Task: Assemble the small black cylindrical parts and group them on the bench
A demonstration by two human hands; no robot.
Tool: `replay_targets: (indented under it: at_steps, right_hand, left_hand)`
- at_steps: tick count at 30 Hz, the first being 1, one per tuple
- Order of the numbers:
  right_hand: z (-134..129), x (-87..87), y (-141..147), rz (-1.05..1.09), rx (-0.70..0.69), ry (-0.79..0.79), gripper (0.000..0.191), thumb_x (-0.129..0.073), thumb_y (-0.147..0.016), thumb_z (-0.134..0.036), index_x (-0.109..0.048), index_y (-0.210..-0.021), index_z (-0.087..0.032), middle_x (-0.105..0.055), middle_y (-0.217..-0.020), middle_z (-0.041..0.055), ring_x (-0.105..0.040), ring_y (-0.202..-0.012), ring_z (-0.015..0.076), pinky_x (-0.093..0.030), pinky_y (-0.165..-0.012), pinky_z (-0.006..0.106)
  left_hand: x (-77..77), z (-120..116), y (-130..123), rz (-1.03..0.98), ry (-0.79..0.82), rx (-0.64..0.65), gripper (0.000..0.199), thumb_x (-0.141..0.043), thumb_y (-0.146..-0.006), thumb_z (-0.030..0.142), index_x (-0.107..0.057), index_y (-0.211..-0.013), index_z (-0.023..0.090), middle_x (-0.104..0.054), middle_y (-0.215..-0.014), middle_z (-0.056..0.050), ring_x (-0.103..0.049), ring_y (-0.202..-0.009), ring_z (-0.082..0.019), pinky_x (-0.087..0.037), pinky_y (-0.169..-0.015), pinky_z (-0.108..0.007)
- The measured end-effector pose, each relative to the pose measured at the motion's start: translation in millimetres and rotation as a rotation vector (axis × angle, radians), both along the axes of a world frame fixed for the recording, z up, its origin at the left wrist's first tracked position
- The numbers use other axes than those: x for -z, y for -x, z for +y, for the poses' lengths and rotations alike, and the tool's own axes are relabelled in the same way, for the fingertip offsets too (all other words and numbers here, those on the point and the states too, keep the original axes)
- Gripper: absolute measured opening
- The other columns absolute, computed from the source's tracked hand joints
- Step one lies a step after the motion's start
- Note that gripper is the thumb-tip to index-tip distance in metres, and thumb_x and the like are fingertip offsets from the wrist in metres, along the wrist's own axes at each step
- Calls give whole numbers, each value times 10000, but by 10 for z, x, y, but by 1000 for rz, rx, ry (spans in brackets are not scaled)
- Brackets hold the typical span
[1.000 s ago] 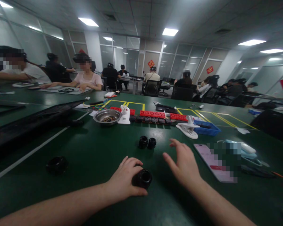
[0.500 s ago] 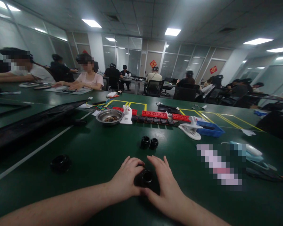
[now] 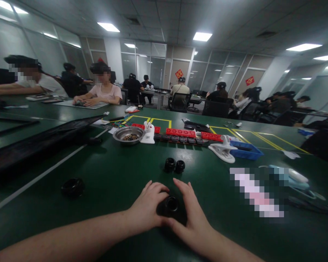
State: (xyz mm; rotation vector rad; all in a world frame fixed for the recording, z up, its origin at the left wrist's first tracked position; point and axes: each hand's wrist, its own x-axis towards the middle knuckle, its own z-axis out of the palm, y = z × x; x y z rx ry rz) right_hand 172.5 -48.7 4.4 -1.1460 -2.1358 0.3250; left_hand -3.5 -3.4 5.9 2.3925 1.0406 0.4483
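Observation:
A black ring-shaped part (image 3: 171, 204) with a round hole on top stands on the green table between my hands. My left hand (image 3: 150, 205) is curled round its left side, with thumb and fingers against it. Curved round the right side is my right hand (image 3: 194, 214), its fingers spread and a dark gap between palm and part; the thumb tip reaches the near side. Just beyond the hands, two smaller black rings (image 3: 170, 165) (image 3: 180, 166) sit side by side. Another black ring (image 3: 73, 187) lies off to the left.
Farther back are a metal bowl (image 3: 129, 135) of small parts, white clamps (image 3: 147, 133) (image 3: 223, 151), red strips (image 3: 180, 131) and a blue tray (image 3: 246, 151). A long black panel (image 3: 43, 142) lies left, a light-blue object (image 3: 292, 178) right. Several people sit beyond.
The view has shifted slightly, moving the scene a little to the right in the picture. My right hand's fingers sit a little farther from the black part. My left hand keeps its hold.

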Motion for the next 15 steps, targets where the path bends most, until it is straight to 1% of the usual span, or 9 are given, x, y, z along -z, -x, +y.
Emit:
replay_targets:
  at_steps: [2, 4, 6, 8, 10, 12, 14, 15]
  right_hand:
    - [3, 34, 22, -22, 65, -35, 740, -612, -681, -404, -243, -1274, -161, -364, -1289, 164, -328, -1207, 341, -188, -992, 587]
    - [9, 51, 41, -24, 108, -56, 711, -640, -650, -427, -310, -1224, -165, -418, -1230, 160, -379, -1164, 340, -243, -971, 579]
    - [14, 42, 47, -7, 107, -49, 608, -633, -661, -365, -352, -1168, -181, -507, -1111, 127, -471, -1072, 304, -262, -964, 572]
    - [14, 9, 38, 18, 52, -27, 526, -581, -688, -260, -346, -1154, -196, -550, -1029, 88, -523, -1003, 261, -235, -983, 564]
    - [7, -30, 22, 32, -31, -12, 545, -521, -696, -194, -300, -1194, -199, -524, -1095, 93, -495, -1055, 253, -200, -1003, 558]
    - [-2, -52, 9, 19, -81, -10, 601, -503, -704, -196, -243, -1245, -193, -432, -1228, 118, -396, -1166, 278, -175, -1010, 563]
    - [-8, -44, 6, -3, -61, -9, 638, -532, -714, -244, -220, -1267, -186, -364, -1288, 134, -319, -1217, 305, -174, -1004, 575]
    - [-8, -31, 9, -10, -32, -8, 653, -556, -713, -274, -223, -1267, -182, -360, -1289, 140, -310, -1219, 316, -181, -999, 581]
  left_hand:
    - [3, 2, 0, 4, 3, -10, 453, -692, -576, 433, -592, -963, 219, -515, -1121, -42, -418, -1092, -262, -153, -1028, -499]
    - [7, 1, -2, 13, 10, -16, 454, -701, -566, 398, -589, -968, 219, -514, -1123, -42, -411, -1096, -265, -150, -1026, -504]
    - [7, -2, -5, 19, 14, -9, 465, -705, -553, 371, -585, -979, 228, -519, -1110, -41, -412, -1089, -269, -151, -1019, -515]
    - [2, -9, -8, 8, 2, -7, 490, -699, -556, 367, -572, -1011, 239, -522, -1095, -39, -419, -1079, -264, -157, -1016, -513]
    - [-3, -15, -9, -6, -12, -4, 492, -691, -568, 392, -569, -1020, 238, -519, -1098, -39, -424, -1075, -260, -158, -1018, -509]
    - [-6, -17, -7, -10, -10, 0, 489, -690, -569, 426, -577, -1001, 227, -513, -1116, -42, -421, -1084, -262, -149, -1023, -511]
    - [-6, -14, -3, 0, 3, 6, 472, -693, -564, 435, -586, -973, 223, -511, -1125, -42, -415, -1094, -265, -140, -1026, -516]
    - [-6, -11, -1, 4, 6, 4, 463, -697, -563, 424, -587, -966, 223, -510, -1127, -41, -413, -1098, -265, -137, -1028, -516]
